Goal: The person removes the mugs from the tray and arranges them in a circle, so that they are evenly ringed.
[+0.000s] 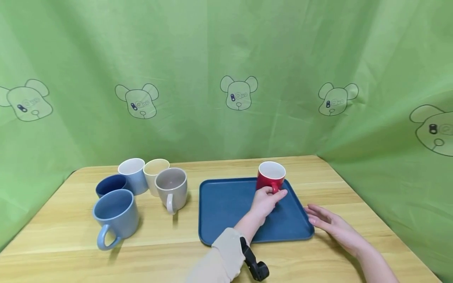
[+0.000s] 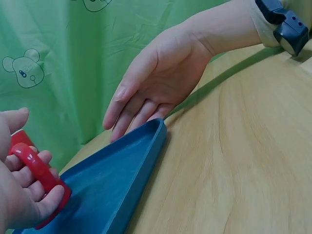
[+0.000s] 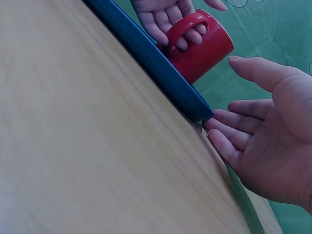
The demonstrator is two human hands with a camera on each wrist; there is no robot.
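My left hand (image 1: 264, 203) is at the red mug (image 1: 262, 181), with fingers hooked through the mug's handle (image 2: 36, 165). In the right wrist view the thumb stands off from that handle. The mug is white inside, upright, at the far right corner of the blue tray (image 1: 226, 208); its base is hidden. Beside the tray's right edge is my right hand (image 1: 334, 228), palm turned inward and fingers loosely extended. Its fingertips (image 3: 219, 119) are at the tray's corner; whether they touch it I cannot tell.
Left of the tray stand a grey mug (image 1: 178, 192), a cream mug (image 1: 151, 182), a light blue mug (image 1: 138, 182), a dark blue mug (image 1: 102, 190) and a larger blue mug (image 1: 122, 222). Green cloth (image 1: 191, 78) hangs behind and beside the wooden table (image 1: 159, 255).
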